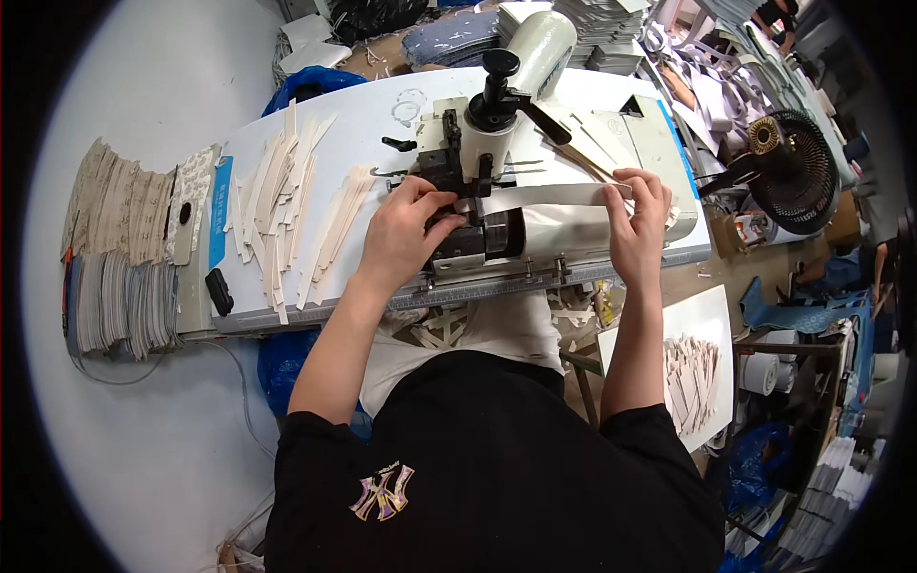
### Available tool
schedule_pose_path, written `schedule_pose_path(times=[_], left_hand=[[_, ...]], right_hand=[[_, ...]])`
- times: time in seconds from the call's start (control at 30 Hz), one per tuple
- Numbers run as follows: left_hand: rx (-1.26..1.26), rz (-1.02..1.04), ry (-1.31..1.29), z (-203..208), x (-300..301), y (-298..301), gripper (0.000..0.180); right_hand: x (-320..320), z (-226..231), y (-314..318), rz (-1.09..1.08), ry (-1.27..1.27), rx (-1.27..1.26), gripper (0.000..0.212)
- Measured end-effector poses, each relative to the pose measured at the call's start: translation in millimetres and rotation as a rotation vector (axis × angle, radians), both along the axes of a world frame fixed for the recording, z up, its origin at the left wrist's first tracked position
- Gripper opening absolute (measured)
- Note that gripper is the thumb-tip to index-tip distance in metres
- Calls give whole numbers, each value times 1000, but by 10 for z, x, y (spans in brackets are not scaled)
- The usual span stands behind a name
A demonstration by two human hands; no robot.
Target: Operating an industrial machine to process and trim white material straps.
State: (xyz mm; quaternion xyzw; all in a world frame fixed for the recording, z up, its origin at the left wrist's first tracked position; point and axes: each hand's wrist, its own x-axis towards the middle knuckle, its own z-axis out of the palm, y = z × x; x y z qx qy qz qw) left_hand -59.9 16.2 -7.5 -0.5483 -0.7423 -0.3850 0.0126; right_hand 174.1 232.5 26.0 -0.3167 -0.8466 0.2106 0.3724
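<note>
A long, narrow white strip [546,197] stretches from left to right across the front of a pale bench machine [564,239]. Its right end sits between the thumb and fingers of my right hand [638,224]. My left hand [406,234] is curled at the strip's left end, thumb and forefinger closed in close to the machine's dark metal head, which partly hides the fingertips' contact. Above that head rises a white column with a black knob and lever [497,95]. Left of my left hand lie loose pale strips [339,224] and a larger heap of similar strips [277,191].
Stacked grey and beige pieces [124,296] stand at the far left, beside a small black object [219,291] on the table edge. A black fan [788,172] is at the right. Below it, a white board [721,315] carries more cut strips.
</note>
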Motion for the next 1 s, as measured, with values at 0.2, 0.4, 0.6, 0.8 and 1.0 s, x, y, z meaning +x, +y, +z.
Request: schedule_pose_path(times=[0.2,0.4,0.6,0.8,1.0], left_hand=[[-76,373,3,-306,-494,-329,31],[-417,751,177,-981,-905,-930,44],[-441,765,-23,-1054,-959,-1197,46],[-281,751,-229,-1027,-1003,-1085,46],[-85,572,-168,-625,-906,-1153,47]], right_hand=[[253,-301,443,-347,107,3,21],[154,-496,415,-608,-67,10,28],[68,-348,350,-590,-37,270,41],[-197,-275,242,11,-179,161,60],[-270,-294,131,5,-436,310,59]])
